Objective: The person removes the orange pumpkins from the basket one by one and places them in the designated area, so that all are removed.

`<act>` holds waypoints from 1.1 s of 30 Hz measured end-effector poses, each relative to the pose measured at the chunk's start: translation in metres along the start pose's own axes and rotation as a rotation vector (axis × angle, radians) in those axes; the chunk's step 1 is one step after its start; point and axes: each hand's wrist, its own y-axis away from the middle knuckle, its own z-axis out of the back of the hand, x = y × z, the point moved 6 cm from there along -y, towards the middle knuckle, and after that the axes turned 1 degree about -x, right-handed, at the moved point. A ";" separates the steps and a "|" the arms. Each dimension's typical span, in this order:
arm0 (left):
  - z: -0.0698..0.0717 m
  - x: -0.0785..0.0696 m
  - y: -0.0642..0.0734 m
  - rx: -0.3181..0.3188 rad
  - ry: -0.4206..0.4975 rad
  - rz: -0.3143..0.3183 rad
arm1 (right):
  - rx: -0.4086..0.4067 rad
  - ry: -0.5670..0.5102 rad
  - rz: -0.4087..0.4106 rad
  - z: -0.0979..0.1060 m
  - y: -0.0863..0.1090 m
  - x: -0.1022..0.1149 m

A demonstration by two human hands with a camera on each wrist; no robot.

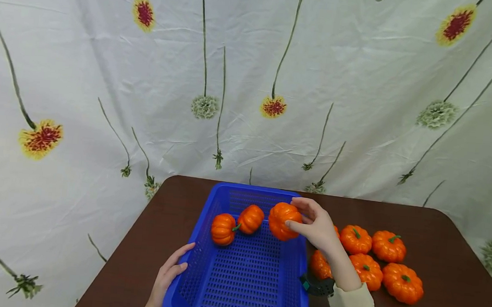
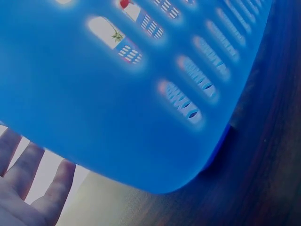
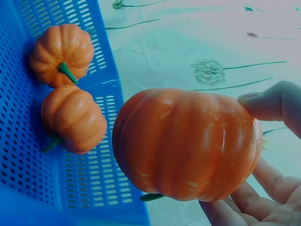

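Observation:
My right hand [image 1: 319, 229] holds a small orange toy pumpkin [image 1: 281, 220] over the back right of a blue plastic basket [image 1: 298, 292]. In the right wrist view, the thumb presses one side of this pumpkin [image 3: 186, 143] and the fingers support the other; its green stem points down-left. Two more pumpkins, one at the left [image 1: 223, 230] and one behind it [image 1: 251, 219], lie tilted inside the basket near its back left. My left hand [image 1: 166, 278] touches the basket's left rim with fairly straight fingers [image 2: 55, 190].
Several orange pumpkins [image 1: 402, 283] sit grouped on the dark brown table [image 1: 449, 266] right of the basket, some partly hidden by my right arm. A white flower-printed cloth [image 1: 243, 76] hangs behind the table. A dark band [image 1: 320, 287] circles my right wrist.

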 end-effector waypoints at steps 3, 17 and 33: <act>0.000 0.000 0.000 0.002 0.008 -0.003 | -0.026 -0.016 0.023 0.008 0.008 0.002; 0.000 0.000 0.002 -0.014 0.003 0.027 | -0.134 0.018 0.097 0.039 0.055 0.008; 0.001 0.001 0.001 -0.015 0.010 0.014 | -0.192 0.072 0.012 0.064 0.095 -0.015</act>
